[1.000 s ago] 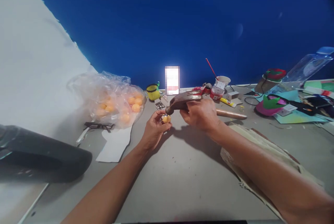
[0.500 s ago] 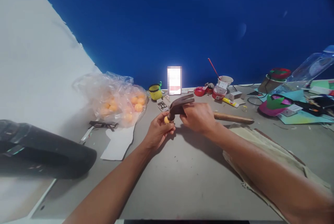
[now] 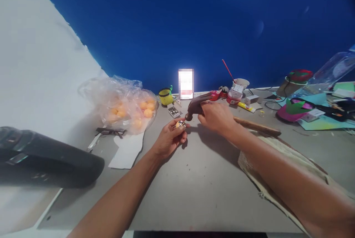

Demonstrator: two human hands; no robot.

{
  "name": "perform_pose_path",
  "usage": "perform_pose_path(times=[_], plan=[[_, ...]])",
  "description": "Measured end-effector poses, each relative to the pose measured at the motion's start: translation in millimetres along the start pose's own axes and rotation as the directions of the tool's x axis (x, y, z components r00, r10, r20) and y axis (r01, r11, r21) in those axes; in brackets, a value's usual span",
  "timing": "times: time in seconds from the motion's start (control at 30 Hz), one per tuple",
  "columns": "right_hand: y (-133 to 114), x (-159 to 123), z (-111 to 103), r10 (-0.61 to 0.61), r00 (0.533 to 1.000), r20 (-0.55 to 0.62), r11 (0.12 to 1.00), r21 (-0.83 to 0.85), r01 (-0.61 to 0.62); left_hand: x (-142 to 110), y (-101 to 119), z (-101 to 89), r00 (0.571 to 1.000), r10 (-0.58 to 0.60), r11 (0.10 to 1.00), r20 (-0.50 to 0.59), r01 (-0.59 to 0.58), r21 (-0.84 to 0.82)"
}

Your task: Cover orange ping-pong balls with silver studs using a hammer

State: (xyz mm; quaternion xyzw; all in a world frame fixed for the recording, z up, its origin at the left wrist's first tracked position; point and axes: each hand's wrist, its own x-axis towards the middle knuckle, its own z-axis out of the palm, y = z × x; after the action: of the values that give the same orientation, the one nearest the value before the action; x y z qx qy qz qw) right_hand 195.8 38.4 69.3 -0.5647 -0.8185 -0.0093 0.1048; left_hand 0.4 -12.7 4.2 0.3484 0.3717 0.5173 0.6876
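My left hand [image 3: 168,138] is closed around a small orange ball [image 3: 178,124], likely a ping-pong ball, with shiny silver tack heads on its surface. In my right hand [image 3: 217,117] is a claw hammer [image 3: 197,105], gripped close to its dark head. Its wooden handle [image 3: 257,125] points off to the right. The striking face sits just right of the ball and above it, apart from it. Behind the left hand lies a small open box [image 3: 173,111] of silver tacks.
A clear plastic bag [image 3: 116,97] of orange balls and dark glasses [image 3: 111,131] lie left, near a large black cylinder [image 3: 50,158]. Along the blue wall stand a yellow cup [image 3: 165,97], a bright phone [image 3: 186,84] and a white cup [image 3: 240,83]. A beige cloth [image 3: 249,156] lies right.
The hammer has lifted off the ball and shifted right with my right hand. Silver tack heads on the ball now show. My left hand stays nearly in place.
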Motion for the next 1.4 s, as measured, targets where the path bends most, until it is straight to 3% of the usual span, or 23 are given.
perform_pose_path(times=[0.2, 0.5, 0.67, 0.8, 0.9, 1.0, 1.13, 1.27, 1.4], plan=[[19.5, 15.6, 22.9, 0.066, 0.996, 0.064, 0.985, 0.156, -0.076, 0.3, 0.6, -1.4, 0.999, -0.03, 0.999, -0.044, 0.029, -0.04], [30.4, 25.2, 44.6, 0.023, 0.989, 0.147, 0.996, 0.08, -0.035, -0.8, 0.5, -1.1, 0.998, -0.062, 0.998, 0.009, 0.062, -0.019], [31.1, 23.7, 39.9, 0.01, 0.992, 0.128, 0.999, 0.042, -0.015, -1.0, 0.7, -2.3, 0.997, -0.066, 0.998, 0.026, 0.067, -0.015], [15.5, 22.6, 21.6, 0.027, 1.0, -0.01, 0.991, 0.13, -0.025, -1.2, 2.2, -2.9, 0.996, -0.08, 0.997, 0.041, 0.081, -0.018], [-5.3, 35.0, 8.1, -0.041, 0.998, -0.042, 0.983, 0.175, 0.048, -0.9, 2.8, -3.4, 0.994, -0.089, 0.996, 0.06, 0.09, -0.024], [-30.1, 59.4, 2.8, -0.179, 0.984, -0.011, 0.976, 0.12, 0.179, -0.1, 2.6, -4.4, 0.994, -0.08, 0.996, 0.074, 0.082, -0.029], [-62.9, 92.2, 11.0, -0.3, 0.949, 0.093, 0.951, -0.05, 0.305, 1.2, 2.5, -6.2, 0.996, -0.074, 0.997, 0.059, 0.076, -0.027], [-86.5, 108.2, 25.5, -0.315, 0.933, 0.174, 0.934, -0.114, 0.337, 2.6, 2.6, -6.9, 0.996, -0.073, 0.996, 0.06, 0.075, -0.04], [-93.9, 114.1, 36.8, -0.286, 0.927, 0.241, 0.941, -0.112, 0.319, 3.3, 2.4, -6.5, 0.995, -0.072, 0.996, 0.066, 0.076, -0.052]])
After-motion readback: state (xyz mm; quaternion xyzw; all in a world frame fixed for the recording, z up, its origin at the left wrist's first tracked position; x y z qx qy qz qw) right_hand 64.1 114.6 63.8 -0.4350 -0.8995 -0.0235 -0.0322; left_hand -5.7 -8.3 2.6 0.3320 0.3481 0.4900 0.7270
